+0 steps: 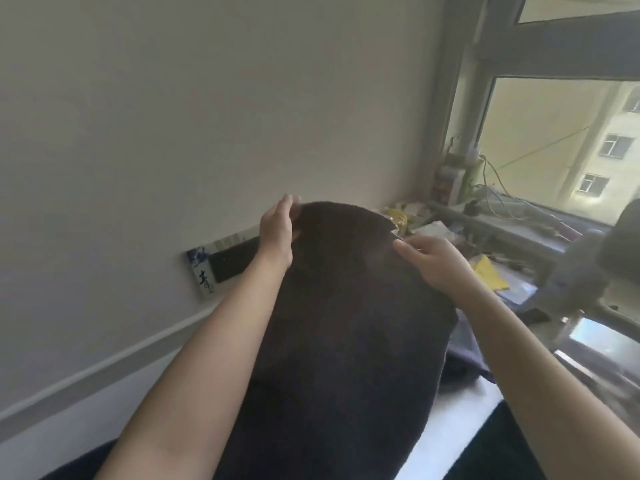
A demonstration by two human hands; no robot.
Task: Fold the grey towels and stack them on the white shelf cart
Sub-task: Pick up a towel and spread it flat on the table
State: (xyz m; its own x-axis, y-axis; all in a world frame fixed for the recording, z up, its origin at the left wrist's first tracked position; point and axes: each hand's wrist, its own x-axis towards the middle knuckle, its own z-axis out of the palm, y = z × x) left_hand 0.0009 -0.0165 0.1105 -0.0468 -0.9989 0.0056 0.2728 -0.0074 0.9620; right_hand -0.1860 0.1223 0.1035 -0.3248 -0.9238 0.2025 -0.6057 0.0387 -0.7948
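Note:
A dark grey towel [346, 323] hangs spread out in front of me, filling the middle of the head view from its raised top edge down to the bottom of the frame. My left hand [277, 230] pinches its upper left corner. My right hand [433, 261] grips the upper right corner. Both arms reach forward, one on each side of the cloth. The towel hides whatever lies behind and below it. The white shelf cart is not identifiable in this view.
A plain wall fills the left and top. A blue-and-white box [201, 271] leans at the wall base. A cluttered windowsill [485, 223] with wires and a yellow paper [490, 275] runs along the right. More dark cloth [464, 362] lies beside a white surface [446, 431].

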